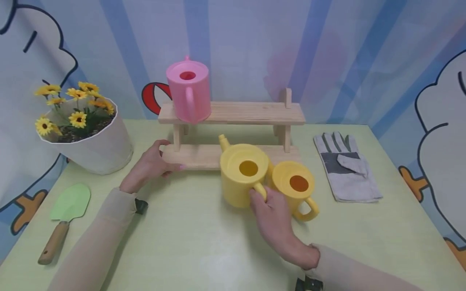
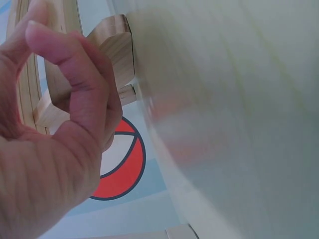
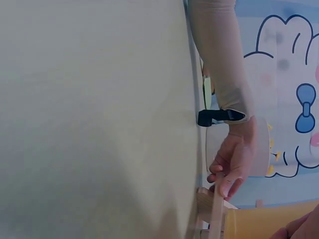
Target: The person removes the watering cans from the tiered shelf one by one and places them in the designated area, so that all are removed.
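Positioning yellow plastic watering can mid-frame, seemingly | right hand gripped handle, left hand pinched wooden two-tier stand | lift likely needed

The left hand takes up the left side, fingers bent by a wooden shelf, whose boards and thick support show around them. Behind, a pale blue backdrop bears a dark-outlined, red-and-white round print, partly covered by the hand. The pale worktop, with reddish blurs, fills the right.
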Motion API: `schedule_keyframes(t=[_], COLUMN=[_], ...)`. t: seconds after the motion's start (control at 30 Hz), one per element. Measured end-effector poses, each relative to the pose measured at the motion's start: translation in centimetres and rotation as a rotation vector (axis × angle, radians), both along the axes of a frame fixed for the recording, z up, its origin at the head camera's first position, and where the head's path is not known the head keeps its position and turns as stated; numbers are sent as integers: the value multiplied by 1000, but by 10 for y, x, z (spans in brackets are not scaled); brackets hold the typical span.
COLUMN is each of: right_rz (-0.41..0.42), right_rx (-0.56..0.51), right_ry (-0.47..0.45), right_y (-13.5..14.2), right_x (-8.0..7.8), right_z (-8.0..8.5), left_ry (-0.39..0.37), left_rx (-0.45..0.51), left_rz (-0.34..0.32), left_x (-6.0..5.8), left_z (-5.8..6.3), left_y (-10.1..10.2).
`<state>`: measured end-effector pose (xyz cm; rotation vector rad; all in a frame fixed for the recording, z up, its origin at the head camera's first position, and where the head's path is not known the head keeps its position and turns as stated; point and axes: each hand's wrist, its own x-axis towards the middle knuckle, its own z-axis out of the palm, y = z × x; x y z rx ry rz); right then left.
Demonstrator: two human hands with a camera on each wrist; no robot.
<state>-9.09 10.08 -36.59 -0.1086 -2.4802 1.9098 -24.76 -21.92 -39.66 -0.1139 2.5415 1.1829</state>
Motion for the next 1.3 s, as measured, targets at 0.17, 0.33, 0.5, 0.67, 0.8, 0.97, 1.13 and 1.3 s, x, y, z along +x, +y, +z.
schedule_keyframes(t=[0.17, 0.33, 0.5, 0.67, 0.8, 0.97, 1.13, 1.3], right_rz=[9, 15, 14, 25, 25, 35, 45, 55], right_rx=[6, 5, 8, 13, 8, 4, 31, 26], right_ry=[-19, -48, -43, -83, -94, -52, -86, -140], right_y=[0, 4, 4, 10, 17, 15, 9, 8], right_x=[6, 6, 9, 5, -3, 3, 13, 18], right_z=[-11, -31, -36, -55, -83, -75, -50, -43], left_ry=[0, -6, -7, -15, -16, -8, -5, -2], left_rx=[3, 0, -6, -3, -1, 5, 7, 4], left_rz=[1, 4, 6, 6, 8, 4, 2, 4], left_x=[0, -1, -2, -2, -2, -1, 0, 0], left_z=[0, -1, -2, -3, -2, -1, -1, -1], left_y=[0, -1, -2, -2, -2, -2, -1, 0])
